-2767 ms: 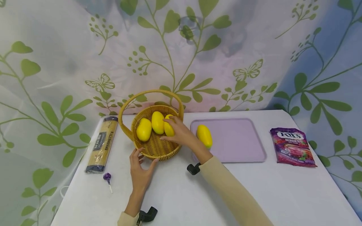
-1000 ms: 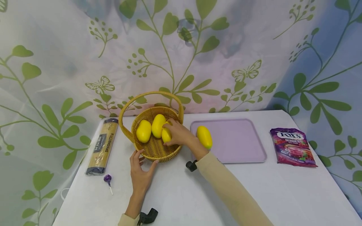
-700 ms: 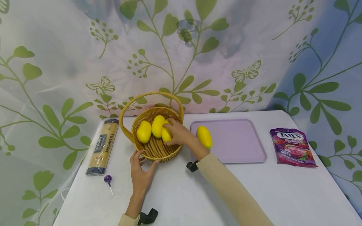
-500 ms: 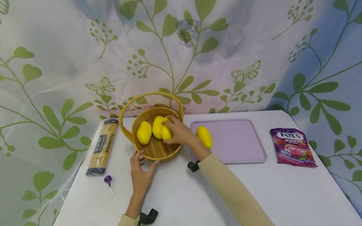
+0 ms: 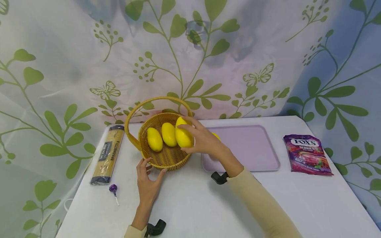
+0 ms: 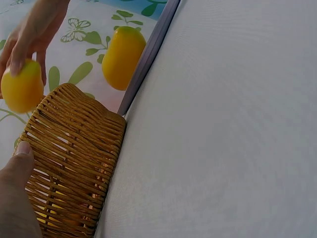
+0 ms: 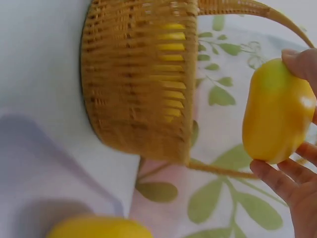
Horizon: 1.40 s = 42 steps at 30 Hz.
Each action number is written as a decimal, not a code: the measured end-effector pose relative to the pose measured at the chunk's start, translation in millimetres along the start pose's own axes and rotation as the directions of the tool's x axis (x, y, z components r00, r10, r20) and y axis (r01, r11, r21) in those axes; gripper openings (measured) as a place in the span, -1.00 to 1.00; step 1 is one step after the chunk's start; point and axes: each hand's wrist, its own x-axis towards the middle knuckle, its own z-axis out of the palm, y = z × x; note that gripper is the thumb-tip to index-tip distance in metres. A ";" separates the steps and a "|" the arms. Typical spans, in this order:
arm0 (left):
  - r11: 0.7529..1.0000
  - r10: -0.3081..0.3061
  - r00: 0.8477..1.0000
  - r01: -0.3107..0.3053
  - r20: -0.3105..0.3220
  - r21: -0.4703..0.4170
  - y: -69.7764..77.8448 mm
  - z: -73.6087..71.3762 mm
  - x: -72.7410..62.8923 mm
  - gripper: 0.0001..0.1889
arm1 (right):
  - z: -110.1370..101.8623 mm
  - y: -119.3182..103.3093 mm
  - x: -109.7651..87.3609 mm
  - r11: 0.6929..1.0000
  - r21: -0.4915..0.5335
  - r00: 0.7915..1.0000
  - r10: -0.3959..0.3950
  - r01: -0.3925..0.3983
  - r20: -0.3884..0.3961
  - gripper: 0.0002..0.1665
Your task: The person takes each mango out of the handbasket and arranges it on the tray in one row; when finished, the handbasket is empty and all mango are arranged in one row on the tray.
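White table: wicker basket left of centre, lilac tray just right of it. Candy bag far right, spaghetti pack left of basket. Left hand: fingers spread, touching basket's near side. Right hand: fingers and thumb gripping a mango, raised above basket's right rim. Two mangoes in basket, another mango on tray, mostly hidden in head view. Lollipop below spaghetti pack.

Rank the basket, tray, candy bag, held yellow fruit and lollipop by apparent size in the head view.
1. Basket and tray: too close to rank; basket taller, tray wider.
2. Candy bag
3. Held yellow fruit, partly covered by right hand
4. Lollipop
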 end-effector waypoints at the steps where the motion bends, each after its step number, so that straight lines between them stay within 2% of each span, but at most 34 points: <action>1: 1.000 0.004 1.000 -0.004 -0.001 0.002 -0.5 0.2 -0.3 -0.21 | -4.0 0.5 -4.3 1.000 -0.008 1.000 -0.006 0.006 -0.006 -0.08; 8: 1.000 0.012 1.000 -0.012 -0.007 -0.006 -4.0 1.3 -0.6 -0.21 | -31.0 11.0 -33.4 1.000 -0.016 0.999 -0.023 0.023 -0.039 -0.06; 12: 1.000 0.013 1.000 -0.013 -0.007 -0.012 -3.5 1.5 0.2 -0.21 | -43.5 22.7 -49.6 1.000 0.001 0.999 0.009 -0.009 -0.054 -0.07; 18: 1.000 0.004 1.000 -0.004 0.002 -0.016 0.1 0.0 0.3 -0.21 | -51.8 50.7 -73.5 0.995 0.009 0.993 0.103 -0.103 -0.049 -0.10; 24: 1.000 -0.015 1.000 0.015 0.019 -0.018 1.5 -1.2 0.8 -0.20 | -52.9 79.8 -93.8 0.987 0.011 0.987 0.162 -0.162 -0.021 -0.13; 30: 1.000 -0.008 1.000 0.008 0.019 0.001 1.8 -1.3 2.4 -0.19 | -47.8 101.3 -110.7 0.980 -0.004 0.980 0.200 -0.200 0.006 -0.14; 35: 1.000 -0.006 1.000 0.006 0.018 0.004 2.6 -1.8 2.7 -0.20 | -40.1 113.2 -120.5 0.976 -0.008 0.975 0.218 -0.218 0.032 -0.12; 42: 1.000 -0.028 0.999 0.028 0.026 0.002 2.3 -1.8 2.5 -0.20 | -32.2 121.7 -123.8 0.973 0.025 0.971 0.229 -0.231 0.072 -0.12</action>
